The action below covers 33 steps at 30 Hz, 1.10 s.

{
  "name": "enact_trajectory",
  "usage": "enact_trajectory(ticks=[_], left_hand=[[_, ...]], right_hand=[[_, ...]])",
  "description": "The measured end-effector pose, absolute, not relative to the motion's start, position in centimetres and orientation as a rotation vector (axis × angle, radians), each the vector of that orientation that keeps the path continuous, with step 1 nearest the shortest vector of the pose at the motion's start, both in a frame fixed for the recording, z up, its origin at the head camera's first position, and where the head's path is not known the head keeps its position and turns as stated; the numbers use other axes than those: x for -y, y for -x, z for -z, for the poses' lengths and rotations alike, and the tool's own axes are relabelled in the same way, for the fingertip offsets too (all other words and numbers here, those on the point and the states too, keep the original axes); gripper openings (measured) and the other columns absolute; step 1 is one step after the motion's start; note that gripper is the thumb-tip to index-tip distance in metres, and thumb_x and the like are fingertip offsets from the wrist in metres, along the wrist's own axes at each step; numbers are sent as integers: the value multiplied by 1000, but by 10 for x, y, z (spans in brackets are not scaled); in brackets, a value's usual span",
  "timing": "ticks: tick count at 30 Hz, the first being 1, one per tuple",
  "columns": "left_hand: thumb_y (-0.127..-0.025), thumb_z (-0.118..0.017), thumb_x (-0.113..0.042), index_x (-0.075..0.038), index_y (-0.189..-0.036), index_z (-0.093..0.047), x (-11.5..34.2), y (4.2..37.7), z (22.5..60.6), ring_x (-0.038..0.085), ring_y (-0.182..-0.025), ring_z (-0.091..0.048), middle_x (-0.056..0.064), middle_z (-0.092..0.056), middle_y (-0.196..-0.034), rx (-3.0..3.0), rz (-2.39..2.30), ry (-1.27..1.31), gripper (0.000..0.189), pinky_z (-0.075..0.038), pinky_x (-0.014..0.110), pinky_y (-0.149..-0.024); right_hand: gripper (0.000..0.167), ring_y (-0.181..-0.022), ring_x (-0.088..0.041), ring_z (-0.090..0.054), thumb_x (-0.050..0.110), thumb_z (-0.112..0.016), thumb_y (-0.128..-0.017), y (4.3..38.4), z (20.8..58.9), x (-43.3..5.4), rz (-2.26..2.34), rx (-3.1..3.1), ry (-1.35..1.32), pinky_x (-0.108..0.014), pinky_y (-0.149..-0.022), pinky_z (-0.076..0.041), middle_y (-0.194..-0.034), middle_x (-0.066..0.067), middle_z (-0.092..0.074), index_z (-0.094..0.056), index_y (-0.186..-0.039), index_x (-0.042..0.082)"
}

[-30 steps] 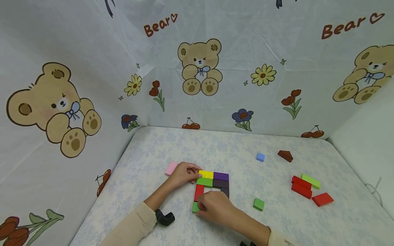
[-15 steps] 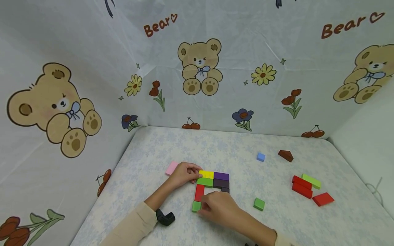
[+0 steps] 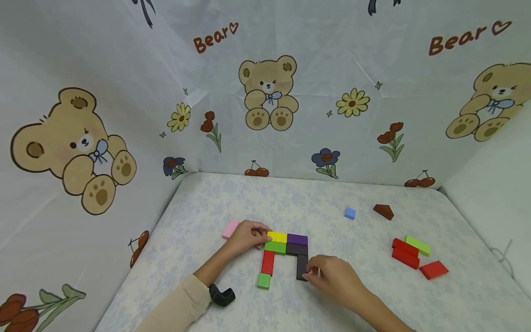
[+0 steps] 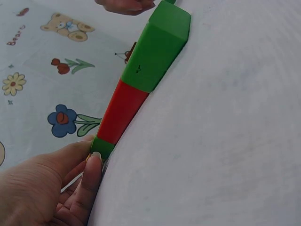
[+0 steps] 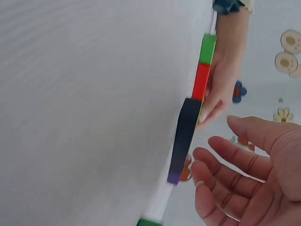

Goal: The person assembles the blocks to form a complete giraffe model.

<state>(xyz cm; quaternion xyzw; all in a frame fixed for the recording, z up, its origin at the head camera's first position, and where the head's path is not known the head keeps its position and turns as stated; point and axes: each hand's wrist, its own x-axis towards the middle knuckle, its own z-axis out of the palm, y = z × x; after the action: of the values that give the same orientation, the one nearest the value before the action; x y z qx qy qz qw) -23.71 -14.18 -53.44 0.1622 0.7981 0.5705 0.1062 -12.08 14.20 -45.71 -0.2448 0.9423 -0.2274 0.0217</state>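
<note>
At its left end, the yellow block (image 3: 277,237) is pinched between the thumb and a finger of my left hand (image 3: 244,239). A purple block (image 3: 297,239) lies to its right. In front of those lie a green block (image 3: 275,248) and a black block (image 3: 296,249). A red block (image 3: 268,263) and a small green block (image 3: 263,281) run forward on the left; another black block (image 3: 302,267) runs forward on the right. Beside that one is my right hand (image 3: 333,280), fingers loosely bent, holding nothing. In the right wrist view a green piece (image 5: 149,222) shows at the bottom edge.
A pink block (image 3: 230,228) lies behind my left wrist, and a black curved object (image 3: 221,295) is by the sleeve. Farther right are a blue cube (image 3: 350,213), a brown piece (image 3: 383,211), several red blocks (image 3: 405,257) and a light green block (image 3: 418,245).
My right hand has left the small green block at the lower left and moved right, beside the black block. It now covers the loose green block's spot. My left hand stays put.
</note>
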Motion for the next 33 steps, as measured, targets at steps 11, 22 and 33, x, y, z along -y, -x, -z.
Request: enact_trajectory(ticks=[11, 22, 33], left_hand=[[-87, -83, -21, -11, -108, -78, 140, 236, 535, 18, -61, -67, 4, -69, -81, -2344, -1689, -449, 24, -61, 33, -60], [-87, -83, -20, -11, -108, -78, 140, 237, 534, 17, -61, -67, 5, -68, -81, -2331, -1696, -454, 23, -61, 33, -60], [-87, -83, -21, -12, -107, -78, 141, 236, 535, 18, -61, -67, 4, -68, -82, -2345, -1689, -457, 23, -61, 33, -60]], right_hand=[[19, -62, -1, -46, 25, -86, -82, 116, 457, -196, 729, -2954, 505, -20, -54, -44, -76, 15, -57, -73, -95, 20], [31, -64, -8, -47, 28, -92, -74, 116, 458, -211, 590, -2937, 281, -21, -55, -43, -75, 10, -55, -77, -99, 18], [32, -67, -12, -49, 22, -92, -74, 120, 457, -218, 563, -2912, 219, -23, -55, -45, -77, 5, -57, -74, -99, 14]])
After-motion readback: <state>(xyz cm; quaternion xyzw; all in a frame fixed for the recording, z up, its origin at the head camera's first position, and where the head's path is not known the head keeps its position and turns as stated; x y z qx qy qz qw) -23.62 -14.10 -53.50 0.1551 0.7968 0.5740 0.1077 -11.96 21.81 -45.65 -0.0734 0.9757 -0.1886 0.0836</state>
